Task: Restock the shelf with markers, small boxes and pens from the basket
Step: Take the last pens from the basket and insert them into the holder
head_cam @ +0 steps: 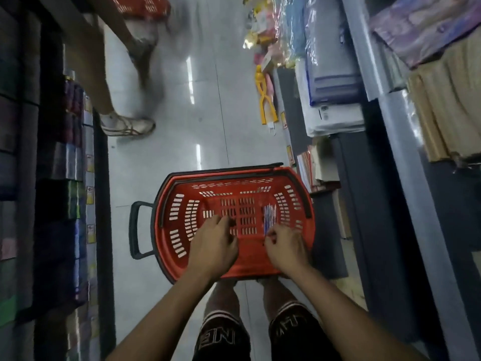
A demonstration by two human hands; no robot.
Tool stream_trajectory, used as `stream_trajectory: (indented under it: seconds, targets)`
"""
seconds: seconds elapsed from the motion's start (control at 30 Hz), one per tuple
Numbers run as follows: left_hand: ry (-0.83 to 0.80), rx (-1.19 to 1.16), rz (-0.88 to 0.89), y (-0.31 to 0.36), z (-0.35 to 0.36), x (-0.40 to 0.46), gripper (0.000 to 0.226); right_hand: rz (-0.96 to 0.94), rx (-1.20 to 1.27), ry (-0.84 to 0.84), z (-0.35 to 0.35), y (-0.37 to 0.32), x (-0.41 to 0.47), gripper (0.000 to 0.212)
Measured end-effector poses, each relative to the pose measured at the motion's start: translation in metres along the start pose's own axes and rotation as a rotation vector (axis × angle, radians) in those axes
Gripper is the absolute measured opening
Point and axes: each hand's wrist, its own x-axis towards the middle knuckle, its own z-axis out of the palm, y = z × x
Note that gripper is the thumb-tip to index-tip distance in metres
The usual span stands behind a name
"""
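A small bundle of pens (269, 217), blue and clear, lies on the floor of the red basket (166, 204), toward its right side. The right hand (285, 248) reaches down into the basket at the near end of the bundle, its fingers curled over the pen ends; the blur leaves it unclear whether they actually pinch the pens or only touch them. The left hand (214, 243) is lowered into the middle of the basket, left of the pens, with its fingers bent downward toward the slotted bottom; something small and dark shows at its fingertips, too blurred to tell what it is or whether it is held.

The basket stands on the pale tiled floor (166, 147) of a shop aisle, just in front of the person's knees, with a black handle (138, 230) sticking out on its left side and a black bar folded along its far rim.

To the right runs a grey shelf (364, 162) stacked with wrapped paper goods, folders and fabric. To the left stands another shelf (65, 178) of dark stacked goods with small price tags along its edge. Farther up the aisle, another person's legs (125, 82) and a light shoe show, blurred, and a yellow plastic toy (264, 100) hangs at the end of the right-hand shelf.
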Motion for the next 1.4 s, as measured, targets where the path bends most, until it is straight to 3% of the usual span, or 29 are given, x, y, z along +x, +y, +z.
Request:
stream_trajectory:
  seconds: [0.27, 0.47, 0.57, 0.83, 0.97, 1.07, 1.17, 1.23, 1.3, 1.4]
  targets:
    - [-0.163, -0.165, -0.143, -0.073, 0.146, 0.127, 0.024, 0.343, 0.099, 0.060, 0.127, 0.056, 0.155, 0.019]
    - [-0.298, -0.319, -0.282, -0.112, 0.239, 0.178, 0.019, 0.515, 0.005, 0.120, 0.206, 0.106, 0.236, 0.029]
    - [-0.331, -0.328, -0.314, -0.132, 0.268, 0.185, 0.022, 0.563, -0.062, 0.114, 0.221, 0.114, 0.255, 0.023]
    - [-0.369, -0.443, -0.440, -0.146, 0.295, 0.180, 0.015, 0.551, -0.291, 0.156, 0.231, 0.118, 0.275, 0.020]
    - [-0.359, -0.521, -0.495, -0.139, 0.296, 0.184, 0.017, 0.549, -0.180, 0.157, 0.234, 0.113, 0.270, 0.017]
    - [-0.324, -0.641, -0.526, -0.136, 0.298, 0.192, 0.017, 0.470, -0.021, 0.032, 0.238, 0.105, 0.255, 0.026]
    - [-0.332, -0.853, -0.543, -0.134, 0.304, 0.197, 0.019, 0.313, 0.044, -0.130, 0.235, 0.096, 0.235, 0.017]
    - [-0.340, -0.945, -0.537, -0.133, 0.310, 0.196, 0.026, 0.224, 0.054, -0.178, 0.231, 0.093, 0.228, 0.023]
    - [-0.291, -0.978, -0.569, -0.134, 0.317, 0.193, 0.027, 0.256, 0.083, -0.156, 0.229, 0.095, 0.232, 0.025]
    - [-0.180, -0.934, -0.622, -0.142, 0.326, 0.188, 0.025, 0.393, 0.041, 0.005, 0.228, 0.107, 0.250, 0.012]
